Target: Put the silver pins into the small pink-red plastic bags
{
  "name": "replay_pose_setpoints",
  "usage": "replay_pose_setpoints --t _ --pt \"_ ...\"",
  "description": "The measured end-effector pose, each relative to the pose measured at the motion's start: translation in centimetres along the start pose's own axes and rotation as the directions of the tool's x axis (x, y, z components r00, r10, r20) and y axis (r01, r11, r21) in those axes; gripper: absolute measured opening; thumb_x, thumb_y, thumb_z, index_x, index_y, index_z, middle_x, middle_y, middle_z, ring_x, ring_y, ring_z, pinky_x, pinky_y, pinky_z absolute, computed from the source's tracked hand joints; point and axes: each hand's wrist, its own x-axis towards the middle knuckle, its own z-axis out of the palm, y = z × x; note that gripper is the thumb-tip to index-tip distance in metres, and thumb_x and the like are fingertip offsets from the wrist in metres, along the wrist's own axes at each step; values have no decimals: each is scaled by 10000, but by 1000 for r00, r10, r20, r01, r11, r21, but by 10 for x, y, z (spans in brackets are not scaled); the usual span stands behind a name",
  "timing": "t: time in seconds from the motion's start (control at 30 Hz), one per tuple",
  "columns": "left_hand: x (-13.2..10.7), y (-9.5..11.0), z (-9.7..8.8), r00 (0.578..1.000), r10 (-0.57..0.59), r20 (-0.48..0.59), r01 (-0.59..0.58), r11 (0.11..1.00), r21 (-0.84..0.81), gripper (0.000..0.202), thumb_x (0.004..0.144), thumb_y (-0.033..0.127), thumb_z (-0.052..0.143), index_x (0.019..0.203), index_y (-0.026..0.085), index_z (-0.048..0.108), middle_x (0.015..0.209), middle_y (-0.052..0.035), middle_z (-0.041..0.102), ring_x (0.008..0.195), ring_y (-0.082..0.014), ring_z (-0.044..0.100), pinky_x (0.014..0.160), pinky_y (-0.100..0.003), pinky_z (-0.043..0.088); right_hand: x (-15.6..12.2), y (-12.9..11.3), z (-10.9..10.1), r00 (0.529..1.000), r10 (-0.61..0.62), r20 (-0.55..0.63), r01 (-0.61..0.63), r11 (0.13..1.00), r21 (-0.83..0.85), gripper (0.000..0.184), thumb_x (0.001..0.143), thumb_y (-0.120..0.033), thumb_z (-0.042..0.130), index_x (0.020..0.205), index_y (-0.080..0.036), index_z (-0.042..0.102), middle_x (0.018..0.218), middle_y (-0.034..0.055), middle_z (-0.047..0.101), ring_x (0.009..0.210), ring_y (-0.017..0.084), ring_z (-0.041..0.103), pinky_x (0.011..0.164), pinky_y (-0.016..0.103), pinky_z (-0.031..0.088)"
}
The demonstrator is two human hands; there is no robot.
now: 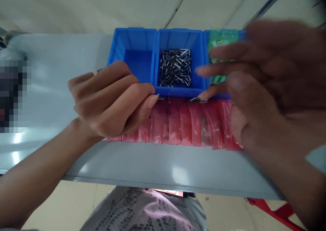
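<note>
My left hand is closed, thumb and index finger pinched on a small silvery metal pin; only its end shows beyond the fingertips. My right hand is blurred, with its fingers spread apart. Below one of its fingertips are thin metal pins, by the front rim of the bins; whether the finger touches them I cannot tell. A heap of similar pins lies in the middle blue bin. Pink zip bags lie overlapped in a row in front of the bins, between my hands.
Another blue bin stands left of the middle one. A third, partly behind my right hand, has a green plastic bag in it. The grey table ends just before my body. A red frame stands below at right.
</note>
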Motion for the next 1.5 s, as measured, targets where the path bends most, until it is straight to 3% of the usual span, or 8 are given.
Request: replay_pose_setpoints --t 0.1,0.17,0.3,0.6,0.9,1.2,1.37,1.5 --pt "0 0 -2 1000 0 13 0 1000 25 102 1032 229 590 1049 195 685 758 21 644 764 -194 777 530 -264 391 -5 1 -1 937 -250 243 305 925 -225 310 1029 -112 660 1219 -318 793 1145 -17 859 934 157 815 700 294 639" --pt "0 0 -3 1000 -10 26 9 999 42 99 1035 231 585 1052 201 678 761 24 637 776 -191 782 538 -253 410 -10 6 2 820 -357 448 516 799 -308 275 1024 -128 683 1264 -223 780 1207 51 854 1017 228 817 805 368 661" --pt "0 -2 -2 999 -2 33 0 998 57 89 1006 199 586 1037 193 670 768 17 642 770 -192 780 548 -257 458 -16 14 10 646 -318 694 658 693 -294 408 1070 -81 549 1443 -171 691 1441 135 763 1287 279 745 1044 452 646" --pt "2 -3 -1 998 57 32 -58 998 28 98 942 176 613 1014 194 677 732 14 639 739 -212 775 509 -268 398 -13 8 5 700 -381 604 673 634 -380 225 1042 -117 647 1230 -133 770 1192 102 830 1039 251 749 855 398 611" --pt "5 -11 8 987 157 -43 -157 988 7 73 913 206 664 977 179 687 715 -9 664 727 -221 729 502 -321 401 -10 12 7 625 -386 678 750 540 -383 275 1048 -43 552 1140 -115 801 1060 88 828 903 216 727 770 366 570" --pt "4 -11 6 986 151 -68 -151 988 6 73 901 222 658 969 204 678 696 2 654 697 -218 699 507 -350 419 -17 11 11 799 -298 523 556 696 -453 176 1061 -140 630 1037 -217 786 1022 15 795 888 180 695 734 331 549" --pt "3 -12 10 986 145 -77 -145 989 6 50 902 258 654 949 244 662 696 25 645 719 -185 667 530 -345 433 -21 10 13 798 -290 528 541 731 -416 209 1040 -80 631 1132 -191 781 1085 40 805 941 174 737 774 310 593" --pt "0 -11 13 984 111 -139 -118 992 -43 77 898 255 647 967 246 678 694 16 636 741 -194 693 500 -351 381 -22 2 17 893 -111 437 307 860 -408 213 1110 -180 571 1134 -242 774 1077 -9 785 922 132 759 762 265 625"
